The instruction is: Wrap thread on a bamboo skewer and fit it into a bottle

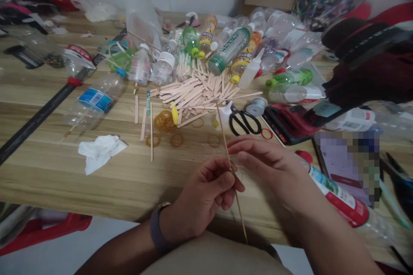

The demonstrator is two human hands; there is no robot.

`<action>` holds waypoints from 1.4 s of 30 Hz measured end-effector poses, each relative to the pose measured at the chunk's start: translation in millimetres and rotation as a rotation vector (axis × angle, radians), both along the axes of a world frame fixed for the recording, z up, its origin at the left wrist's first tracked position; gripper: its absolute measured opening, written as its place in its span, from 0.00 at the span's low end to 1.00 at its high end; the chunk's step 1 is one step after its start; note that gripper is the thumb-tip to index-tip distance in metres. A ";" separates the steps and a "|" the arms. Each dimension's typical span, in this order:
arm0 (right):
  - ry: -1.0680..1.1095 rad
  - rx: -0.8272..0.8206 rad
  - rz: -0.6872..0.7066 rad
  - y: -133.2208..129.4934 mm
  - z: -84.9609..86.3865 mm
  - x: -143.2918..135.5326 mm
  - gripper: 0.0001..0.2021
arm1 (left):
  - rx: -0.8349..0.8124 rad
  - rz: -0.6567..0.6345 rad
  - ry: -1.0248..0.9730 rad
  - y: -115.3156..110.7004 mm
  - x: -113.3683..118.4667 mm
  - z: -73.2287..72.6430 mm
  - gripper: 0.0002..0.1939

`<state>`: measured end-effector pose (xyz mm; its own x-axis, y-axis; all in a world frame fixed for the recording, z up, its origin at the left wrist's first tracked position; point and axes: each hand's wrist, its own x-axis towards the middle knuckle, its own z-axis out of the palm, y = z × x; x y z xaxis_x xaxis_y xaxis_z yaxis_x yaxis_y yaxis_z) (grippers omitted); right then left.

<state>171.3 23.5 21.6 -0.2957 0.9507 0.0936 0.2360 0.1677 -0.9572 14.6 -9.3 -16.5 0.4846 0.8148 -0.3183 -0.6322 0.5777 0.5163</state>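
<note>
My left hand [211, 187] pinches a thin wooden skewer [239, 206] between thumb and fingers, just above the table's front edge. The skewer stands at a slant, its far end up by the craft sticks and its near end close to my lap. A faint thin loop shows by my left fingertips, too blurred to name. My right hand [274, 167] is beside the skewer with fingers stretched out and apart, holding nothing I can see. Ahead lie a pile of wooden craft sticks [196, 92], a heap of rubber bands [163, 120] and black-handled scissors [243, 121].
Plastic bottles crowd the back, among them a green-labelled can [230, 49]. A blue-labelled bottle [97, 99] and crumpled tissue [101, 150] lie left. On the right are a dark red power tool [361, 68], a phone [342, 167] and a red-labelled bottle [342, 200].
</note>
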 end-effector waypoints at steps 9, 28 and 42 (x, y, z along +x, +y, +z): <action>0.078 -0.184 0.202 2.6 1.7 -0.3 0.04 | 0.000 -0.034 0.010 -0.6 0.6 -4.3 0.16; -0.152 0.114 0.092 -15.3 5.9 -4.5 0.05 | -0.063 -0.043 -0.066 -2.3 1.0 -2.9 0.19; 0.082 -0.085 0.270 0.3 3.6 10.0 0.10 | -0.014 -0.203 -0.051 -2.7 -3.0 4.8 0.20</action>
